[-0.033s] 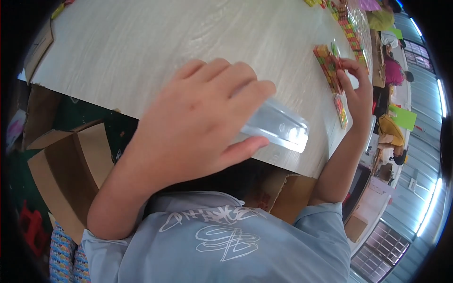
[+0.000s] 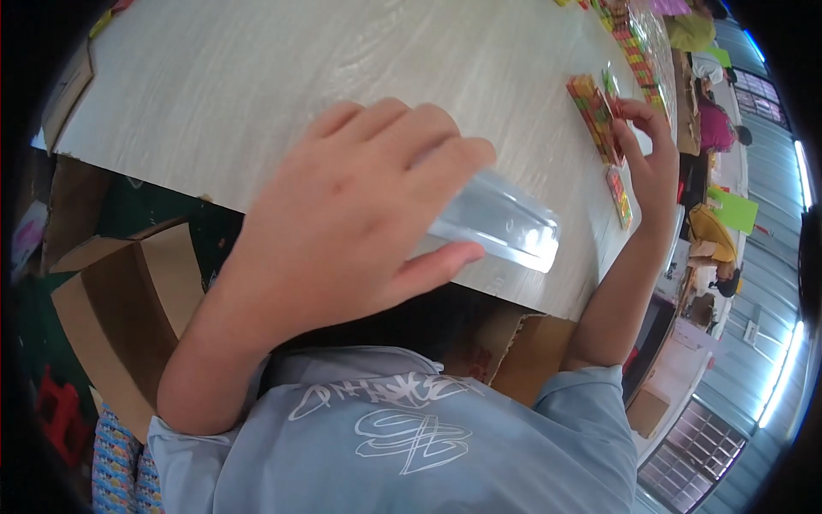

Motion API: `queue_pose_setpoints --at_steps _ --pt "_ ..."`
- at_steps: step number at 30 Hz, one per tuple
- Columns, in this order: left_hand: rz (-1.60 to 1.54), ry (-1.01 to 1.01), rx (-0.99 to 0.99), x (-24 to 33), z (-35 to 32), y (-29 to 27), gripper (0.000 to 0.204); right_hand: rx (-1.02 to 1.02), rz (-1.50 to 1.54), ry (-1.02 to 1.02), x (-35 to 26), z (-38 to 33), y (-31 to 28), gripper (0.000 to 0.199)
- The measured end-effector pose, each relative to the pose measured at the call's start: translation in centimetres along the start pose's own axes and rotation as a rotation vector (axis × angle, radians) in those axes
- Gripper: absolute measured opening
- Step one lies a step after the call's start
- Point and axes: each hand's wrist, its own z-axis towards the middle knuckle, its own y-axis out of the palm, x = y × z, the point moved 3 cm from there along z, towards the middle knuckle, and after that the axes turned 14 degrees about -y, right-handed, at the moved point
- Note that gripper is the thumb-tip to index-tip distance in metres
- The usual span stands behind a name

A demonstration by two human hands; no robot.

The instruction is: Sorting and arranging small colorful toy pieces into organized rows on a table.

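Observation:
My left hand [image 2: 360, 206] is closed round one end of a clear plastic container [image 2: 505, 221], long and shallow. Its free end sticks out to the right over the table edge, and my palm hides the rest. Farther right, my right hand [image 2: 646, 141] pinches at a small packet with red and green colouring [image 2: 613, 92]; my fingers partly cover it. Right beside those fingers stands a row of small orange, red and green packets [image 2: 591, 116]. One more colourful packet [image 2: 618, 197] lies on the table just nearer to me, by my right wrist.
The pale wood-patterned table [image 2: 257, 94] spreads out before me. More colourful packets [image 2: 634, 51] are lined up at the far right under clear film. An open cardboard box [image 2: 120, 300] sits below the table at left, near a red stool [image 2: 60, 420]. Other people work at right.
My left hand has shifted slightly left and away from me, and the clear container has barely moved with it. My right hand stays by the packets.

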Motion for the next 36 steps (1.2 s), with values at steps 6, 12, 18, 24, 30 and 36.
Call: queue_pose_setpoints --at_steps 6,12,18,24,30,36 --pt "0.058 -0.005 0.009 0.0 0.0 0.2 0.054 0.007 -0.06 -0.041 -0.9 -0.3 0.3 0.027" --pt "0.115 0.073 0.043 0.2 0.1 0.1 0.055 -0.101 -0.087 -0.092 -1.2 -0.7 0.5 0.034" --pt "0.127 0.059 0.037 0.2 0.0 0.2 0.054 -0.08 -0.123 -0.057 -2.1 -0.7 1.0 0.035" --pt "0.111 0.041 0.03 0.5 0.1 0.1 0.053 -0.025 -0.248 -0.252 -2.1 -1.1 -0.2 0.034" --pt "0.104 0.082 0.051 0.3 0.2 0.0 0.053 -0.123 -0.095 0.015 -0.2 -7.0 -5.3 0.033" --pt "0.144 0.076 0.035 0.3 0.2 0.4 0.053 -0.182 -0.001 0.174 0.4 -13.3 -3.6 0.026"
